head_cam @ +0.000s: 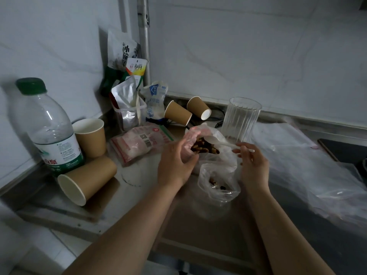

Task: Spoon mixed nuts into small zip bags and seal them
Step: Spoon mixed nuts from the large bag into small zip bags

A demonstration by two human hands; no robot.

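Observation:
A large clear bag of mixed nuts (pixel 206 147) lies open at the middle of the steel counter. My left hand (pixel 174 161) grips its left rim and holds the mouth open. My right hand (pixel 252 161) pinches the handle of a white plastic spoon (pixel 218 140), whose bowl hovers over the nuts inside the bag's mouth. In front of that bag stands a small clear zip bag (pixel 218 183) with a few nuts at its bottom, its mouth open. A pack of zip bags (pixel 139 141) lies flat to the left.
A water bottle (pixel 47 128) and several brown paper cups, one upright (pixel 90 136) and one lying down (pixel 85 179), crowd the left. Snack pouches and a plastic tub (pixel 129 110) fill the back corner. A ribbed glass (pixel 240 118) stands behind the nuts. Plastic sheets (pixel 309 163) cover the right.

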